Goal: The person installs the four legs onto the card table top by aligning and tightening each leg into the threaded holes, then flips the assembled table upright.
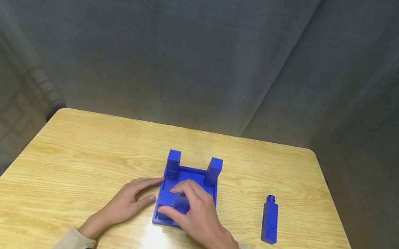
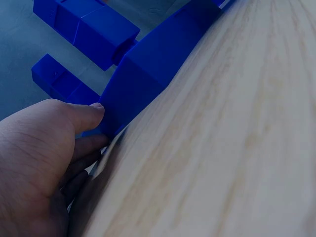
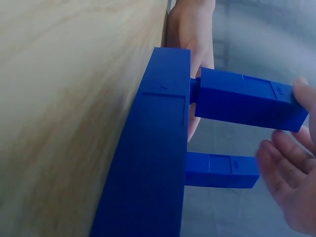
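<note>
A shallow blue tray-like base (image 1: 176,224) lies on the table with square blue legs standing on it. Two of them, the back-left leg (image 1: 174,159) and back-right leg (image 1: 214,168), rise at its far corners. My right hand (image 1: 200,216) is at the front-left leg (image 3: 242,98), thumb on one side of its free end and curled fingers on the other. My left hand (image 1: 127,200) lies along the left side of the base, fingers extended. In the left wrist view its thumb (image 2: 89,116) touches the side wall.
A loose blue leg (image 1: 270,223) with a threaded, neck-like end lies on the table to the right. The wooden table (image 1: 102,144) has rounded far corners. Grey curtains (image 1: 156,48) hang behind it and at both sides.
</note>
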`<state>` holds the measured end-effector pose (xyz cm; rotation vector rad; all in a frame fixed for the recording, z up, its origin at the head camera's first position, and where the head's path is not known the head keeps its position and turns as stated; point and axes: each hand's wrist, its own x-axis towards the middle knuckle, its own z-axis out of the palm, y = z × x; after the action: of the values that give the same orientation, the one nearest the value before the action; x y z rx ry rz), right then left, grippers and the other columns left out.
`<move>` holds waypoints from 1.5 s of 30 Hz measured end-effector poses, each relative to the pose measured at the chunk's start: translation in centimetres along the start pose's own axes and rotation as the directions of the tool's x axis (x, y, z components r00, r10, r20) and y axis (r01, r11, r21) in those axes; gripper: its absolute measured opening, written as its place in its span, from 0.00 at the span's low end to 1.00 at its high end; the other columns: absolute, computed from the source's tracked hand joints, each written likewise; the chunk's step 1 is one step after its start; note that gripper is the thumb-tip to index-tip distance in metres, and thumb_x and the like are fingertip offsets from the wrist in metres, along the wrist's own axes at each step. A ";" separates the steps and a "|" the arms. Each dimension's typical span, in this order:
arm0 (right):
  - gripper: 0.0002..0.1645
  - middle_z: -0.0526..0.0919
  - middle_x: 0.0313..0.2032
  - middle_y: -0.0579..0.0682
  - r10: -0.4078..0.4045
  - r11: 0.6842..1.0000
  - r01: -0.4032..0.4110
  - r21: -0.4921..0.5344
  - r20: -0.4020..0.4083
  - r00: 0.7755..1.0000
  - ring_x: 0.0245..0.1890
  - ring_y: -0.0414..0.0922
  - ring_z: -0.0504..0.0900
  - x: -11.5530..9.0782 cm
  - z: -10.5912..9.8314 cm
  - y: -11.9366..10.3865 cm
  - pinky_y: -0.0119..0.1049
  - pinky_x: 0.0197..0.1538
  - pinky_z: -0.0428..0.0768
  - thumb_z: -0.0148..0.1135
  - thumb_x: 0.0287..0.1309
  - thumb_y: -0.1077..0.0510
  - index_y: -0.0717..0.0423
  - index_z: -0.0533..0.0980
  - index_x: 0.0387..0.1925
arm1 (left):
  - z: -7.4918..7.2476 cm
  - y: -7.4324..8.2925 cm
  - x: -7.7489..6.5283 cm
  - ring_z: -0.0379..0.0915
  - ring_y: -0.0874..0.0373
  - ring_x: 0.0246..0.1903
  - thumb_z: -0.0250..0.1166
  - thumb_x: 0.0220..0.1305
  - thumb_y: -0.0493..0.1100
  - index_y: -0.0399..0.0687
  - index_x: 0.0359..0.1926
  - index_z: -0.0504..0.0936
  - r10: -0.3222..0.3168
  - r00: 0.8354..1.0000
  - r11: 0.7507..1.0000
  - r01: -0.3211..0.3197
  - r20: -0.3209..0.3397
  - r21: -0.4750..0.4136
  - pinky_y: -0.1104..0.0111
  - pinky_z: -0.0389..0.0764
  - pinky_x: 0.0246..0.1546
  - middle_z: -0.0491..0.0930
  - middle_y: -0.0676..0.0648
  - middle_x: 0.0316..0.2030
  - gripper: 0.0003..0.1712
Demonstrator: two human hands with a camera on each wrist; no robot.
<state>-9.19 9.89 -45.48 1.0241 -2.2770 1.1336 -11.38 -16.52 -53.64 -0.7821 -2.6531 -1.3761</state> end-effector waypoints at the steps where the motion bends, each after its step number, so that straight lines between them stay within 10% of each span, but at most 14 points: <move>1: 0.29 0.89 0.43 0.48 -0.018 1.000 0.019 0.009 -0.014 1.000 0.40 0.46 0.90 0.0 0.0 0.1 0.36 0.43 0.92 0.90 0.52 0.51 0.55 0.80 0.48 | 0.0 0.0 0.0 0.78 0.42 0.72 0.72 0.76 0.41 0.56 0.77 0.80 0.001 1.000 1.000 -0.001 -0.001 0.000 0.35 0.75 0.73 0.82 0.51 0.72 0.31; 10: 0.17 0.91 0.45 0.49 -0.098 0.993 0.097 0.063 0.016 0.995 0.44 0.45 0.91 0.0 -0.6 0.5 0.36 0.50 0.91 0.76 0.62 0.60 0.56 0.83 0.51 | 0.0 0.1 0.0 0.77 0.42 0.72 0.71 0.77 0.42 0.56 0.77 0.80 -0.001 1.000 1.000 0.002 0.008 -0.009 0.35 0.75 0.73 0.81 0.51 0.73 0.30; 23: 0.26 0.82 0.55 0.40 0.093 0.982 -0.134 0.133 0.278 0.956 0.55 0.40 0.81 0.4 -1.8 0.3 0.38 0.56 0.85 0.69 0.75 0.55 0.44 0.83 0.71 | 0.0 0.1 -0.1 0.78 0.42 0.72 0.71 0.76 0.41 0.55 0.77 0.80 0.008 1.000 1.000 -0.008 0.000 -0.006 0.34 0.75 0.72 0.81 0.51 0.73 0.31; 45: 0.31 0.83 0.52 0.45 0.140 0.984 -0.154 0.093 0.137 0.981 0.49 0.46 0.85 0.0 -0.2 -0.1 0.40 0.51 0.91 0.88 0.56 0.50 0.52 0.77 0.54 | -0.1 0.3 0.0 0.77 0.41 0.72 0.71 0.76 0.41 0.53 0.77 0.80 -0.011 1.000 1.000 0.011 0.012 -0.012 0.35 0.74 0.73 0.82 0.51 0.72 0.31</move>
<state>-9.16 9.99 -45.30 1.0089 -2.4538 1.2914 -11.26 -16.48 -53.37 -0.7797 -2.6644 -1.3964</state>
